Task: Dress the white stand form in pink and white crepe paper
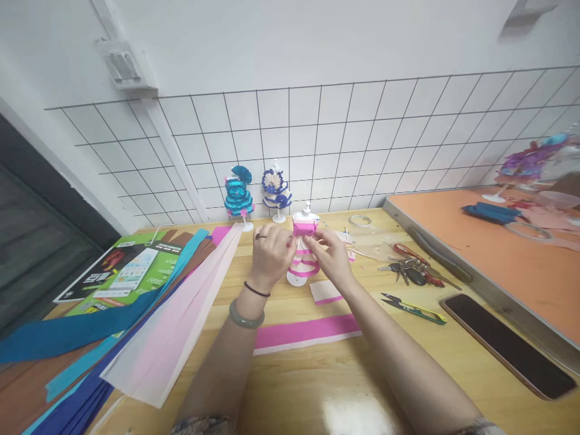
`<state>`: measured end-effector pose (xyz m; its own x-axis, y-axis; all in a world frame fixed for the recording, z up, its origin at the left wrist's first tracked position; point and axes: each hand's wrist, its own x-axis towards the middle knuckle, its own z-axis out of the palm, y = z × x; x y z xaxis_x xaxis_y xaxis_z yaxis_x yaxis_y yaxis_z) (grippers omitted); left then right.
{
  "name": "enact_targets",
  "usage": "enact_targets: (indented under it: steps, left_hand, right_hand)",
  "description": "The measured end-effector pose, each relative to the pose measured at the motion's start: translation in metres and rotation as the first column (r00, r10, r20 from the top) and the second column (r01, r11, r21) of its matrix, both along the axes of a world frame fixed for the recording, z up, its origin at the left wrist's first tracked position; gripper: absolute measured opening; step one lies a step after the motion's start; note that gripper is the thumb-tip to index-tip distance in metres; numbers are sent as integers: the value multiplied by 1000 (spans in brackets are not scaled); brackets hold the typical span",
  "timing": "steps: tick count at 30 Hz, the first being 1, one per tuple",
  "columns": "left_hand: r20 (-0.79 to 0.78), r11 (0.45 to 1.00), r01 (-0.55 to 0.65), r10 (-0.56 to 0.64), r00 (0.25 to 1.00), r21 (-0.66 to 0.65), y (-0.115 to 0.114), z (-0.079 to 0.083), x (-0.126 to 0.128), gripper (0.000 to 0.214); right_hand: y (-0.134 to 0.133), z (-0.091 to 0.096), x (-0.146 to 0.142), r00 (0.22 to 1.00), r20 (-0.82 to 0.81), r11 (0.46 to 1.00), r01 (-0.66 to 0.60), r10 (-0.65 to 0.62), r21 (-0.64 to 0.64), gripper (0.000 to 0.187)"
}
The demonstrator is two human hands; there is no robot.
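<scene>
A miniature dress form (pixel 307 211) stands upright on a round white base, wearing a tiered white and pink paper dress (pixel 304 258). My left hand (pixel 272 251) is closed at the dress's left side, thumb and fingers pinching the paper near the waist. From the right, my right hand (pixel 331 251) pinches the same paper with its fingertips. The exact paper edge between the fingers is hidden. A pink and white paper strip (pixel 308 333) lies flat nearer me, and a shorter white and pink piece (pixel 327 292) lies beside the form's base.
Two dressed forms, one teal (pixel 238 196) and one blue and white (pixel 277 187), stand at the wall. Crepe paper strips (pixel 176 320) spread on the left. Thread snips (pixel 414 308), keys (pixel 410 270) and a phone (pixel 505 344) lie right, beside a raised orange surface (pixel 534 284).
</scene>
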<state>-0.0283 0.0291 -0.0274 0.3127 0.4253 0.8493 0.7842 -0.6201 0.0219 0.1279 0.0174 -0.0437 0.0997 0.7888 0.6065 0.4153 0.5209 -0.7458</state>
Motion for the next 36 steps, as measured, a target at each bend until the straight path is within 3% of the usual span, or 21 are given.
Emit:
enact_targets:
  steps: [13,18,25,36]
  left_hand:
    - [128,994,27,-14,992,-104,4,-6,2,4]
    - [147,999,10,-3,989,-45,4,-8,3,12]
    - [53,996,-14,9,999,91,3,-8,3,7]
    - [7,996,40,-40,999,75,3,-5,0,11]
  right_hand:
    - [-1,-1,-2,1000,-12,1000,29,-29,9,17]
    - [0,-1,-3,999,-19,999,34,-34,4,19]
    - [0,-2,-4,999,-31,1000,21,-21,-7,20]
    - [-1,-3,-7,999,-36,1000,22,-22,-15,17]
